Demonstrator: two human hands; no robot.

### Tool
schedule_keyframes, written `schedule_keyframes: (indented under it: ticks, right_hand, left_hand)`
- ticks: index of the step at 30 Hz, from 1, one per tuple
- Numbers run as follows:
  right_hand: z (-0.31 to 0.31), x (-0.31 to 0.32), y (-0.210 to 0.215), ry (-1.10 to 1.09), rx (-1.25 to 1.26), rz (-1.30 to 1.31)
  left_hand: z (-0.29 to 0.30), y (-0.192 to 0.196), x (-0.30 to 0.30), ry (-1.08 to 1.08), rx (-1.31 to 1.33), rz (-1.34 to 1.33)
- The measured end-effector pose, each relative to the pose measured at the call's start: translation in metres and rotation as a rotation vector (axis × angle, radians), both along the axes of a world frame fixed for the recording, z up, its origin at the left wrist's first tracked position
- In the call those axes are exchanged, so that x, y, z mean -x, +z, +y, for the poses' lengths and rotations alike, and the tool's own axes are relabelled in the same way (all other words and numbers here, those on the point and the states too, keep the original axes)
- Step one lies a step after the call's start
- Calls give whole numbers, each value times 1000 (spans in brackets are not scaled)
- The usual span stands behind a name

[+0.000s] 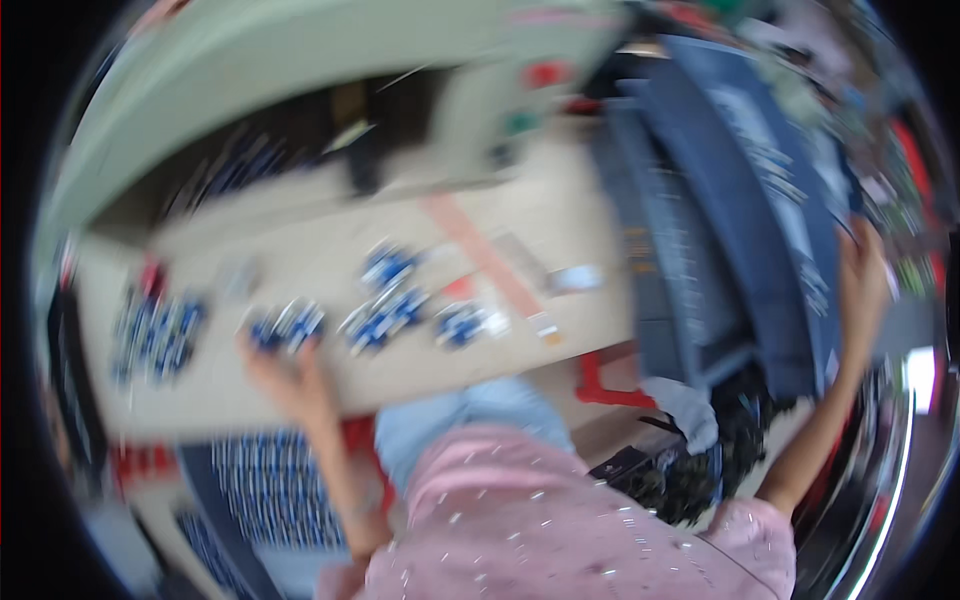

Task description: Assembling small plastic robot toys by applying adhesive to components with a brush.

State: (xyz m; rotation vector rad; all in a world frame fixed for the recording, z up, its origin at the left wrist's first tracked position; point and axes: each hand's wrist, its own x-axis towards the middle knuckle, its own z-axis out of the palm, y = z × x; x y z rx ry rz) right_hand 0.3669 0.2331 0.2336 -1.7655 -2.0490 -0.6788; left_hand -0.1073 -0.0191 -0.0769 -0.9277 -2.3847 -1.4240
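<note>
- Head view, quite blurred: nearest, at 6 o'clock, see pink shirt [560,510], and just beyond it light-blue trousers [475,412].
- Between 7 and 8 o'clock, lower than table edge, find container [280,490] filled with rows of blue and white.
- At 8 o'clock, see left hand [280,365], with thumb and finger spread rather wide at near side of small blue and white pieces [288,325] on pale table [230,400]; because of blur, cannot tell if gripping them.
- At 3 o'clock, see right hand [865,280] stretched out, at outer edge of long blue-grey trays [690,165]; cannot tell if closed on anything.
- On table, find more pieces of same kind: left group [160,335] toward 9 o'clock, middle group [385,318] and smaller group [460,325] near centre.
- Just above centre, toward 12 o'clock, see orange strip [485,258] lying slanted.
- Farther, at 11 o'clock, see large pale-green machine body [330,55] arching over table.
</note>
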Motion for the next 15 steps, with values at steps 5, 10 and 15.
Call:
schedule_keyframes:
  ticks: [5, 10, 15]
  right_hand:
    - [128, -159, 11, -159, 342, -105]
    - [197, -211, -46, -257, 645, 85]
    - [249, -186, -110, -189, 579, 179]
  left_hand:
    - [3, 18, -7, 36, 100, 207]
    - [-9, 26, -9, 117, 69, 247]
    - [-5, 47, -30, 223, 47, 295]
